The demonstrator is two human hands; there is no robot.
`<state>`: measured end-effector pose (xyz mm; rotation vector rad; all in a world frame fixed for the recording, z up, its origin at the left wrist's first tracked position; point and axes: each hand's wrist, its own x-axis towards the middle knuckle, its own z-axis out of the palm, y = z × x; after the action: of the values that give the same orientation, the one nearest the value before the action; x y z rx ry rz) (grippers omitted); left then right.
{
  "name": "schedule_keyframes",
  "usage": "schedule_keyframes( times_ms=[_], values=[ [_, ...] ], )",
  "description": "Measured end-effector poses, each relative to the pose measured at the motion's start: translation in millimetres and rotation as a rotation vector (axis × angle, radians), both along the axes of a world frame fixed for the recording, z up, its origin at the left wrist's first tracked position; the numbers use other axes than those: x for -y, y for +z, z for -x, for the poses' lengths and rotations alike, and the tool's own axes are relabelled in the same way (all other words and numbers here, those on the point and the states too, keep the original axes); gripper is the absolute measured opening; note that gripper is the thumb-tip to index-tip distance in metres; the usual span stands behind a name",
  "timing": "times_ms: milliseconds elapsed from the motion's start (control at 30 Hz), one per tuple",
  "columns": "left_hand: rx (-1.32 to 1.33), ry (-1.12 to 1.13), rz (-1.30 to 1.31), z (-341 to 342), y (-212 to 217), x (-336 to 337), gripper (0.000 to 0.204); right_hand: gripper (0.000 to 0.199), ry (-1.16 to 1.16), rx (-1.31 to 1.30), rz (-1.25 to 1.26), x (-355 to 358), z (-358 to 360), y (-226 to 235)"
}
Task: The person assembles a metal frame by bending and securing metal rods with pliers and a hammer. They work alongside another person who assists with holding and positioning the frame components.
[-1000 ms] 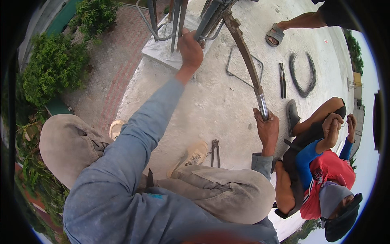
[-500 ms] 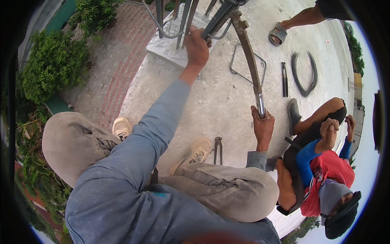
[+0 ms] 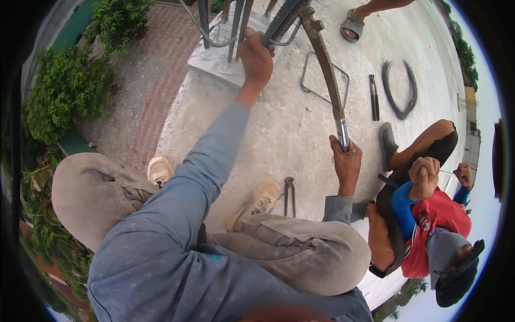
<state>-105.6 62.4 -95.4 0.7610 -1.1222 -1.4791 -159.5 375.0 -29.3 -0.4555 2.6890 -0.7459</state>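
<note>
My left hand [image 3: 256,59] is closed round an upright steel rebar in the cluster of rebars [image 3: 236,29] standing on a raised pale block. My right hand [image 3: 346,167] grips the shiny lower end of a long brown rebar bending bar [image 3: 328,70]. The notched head of this bar meets a thick rebar [image 3: 286,21] at the top of the view; exactly how it engages is hard to make out. A bent steel stirrup [image 3: 213,40] loops around the rebars beside my left hand.
A square stirrup [image 3: 306,72] lies on the pale slab, with pincers [image 3: 374,96] and a wire coil [image 3: 414,94] farther right. More pincers [image 3: 289,196] lie near my shoe. A co-worker [image 3: 440,225] crouches at right; another person's sandalled foot [image 3: 352,26] stands behind. The slab edge [image 3: 170,118] drops off left.
The view has shifted a little. Both my hands keep their grips, and the bending bar looks nearly unmoved against the slab. The crouching co-worker's hands and head have moved slightly.
</note>
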Motion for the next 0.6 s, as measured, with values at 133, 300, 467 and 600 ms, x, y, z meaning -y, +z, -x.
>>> schedule_keyframes(
  times_ms=[133, 300, 467, 600],
  values=[
    [0.034, 0.005, -0.095, 0, 1, -2, 0.079, 0.046, -0.042, -0.013, -0.023, -7, -24, 5],
    [-0.054, -0.048, -0.090, -4, 1, -2, 0.075, 0.047, -0.006, -0.046, 0.051, 1, -25, 0],
    [0.085, -0.095, -0.004, -16, 5, -4, 0.079, 0.045, 0.005, -0.045, -0.039, 6, -26, 5],
    [0.108, -0.082, -0.061, -13, 11, -7, 0.081, 0.047, -0.071, -0.056, -0.165, 6, -49, 23]
  ],
)
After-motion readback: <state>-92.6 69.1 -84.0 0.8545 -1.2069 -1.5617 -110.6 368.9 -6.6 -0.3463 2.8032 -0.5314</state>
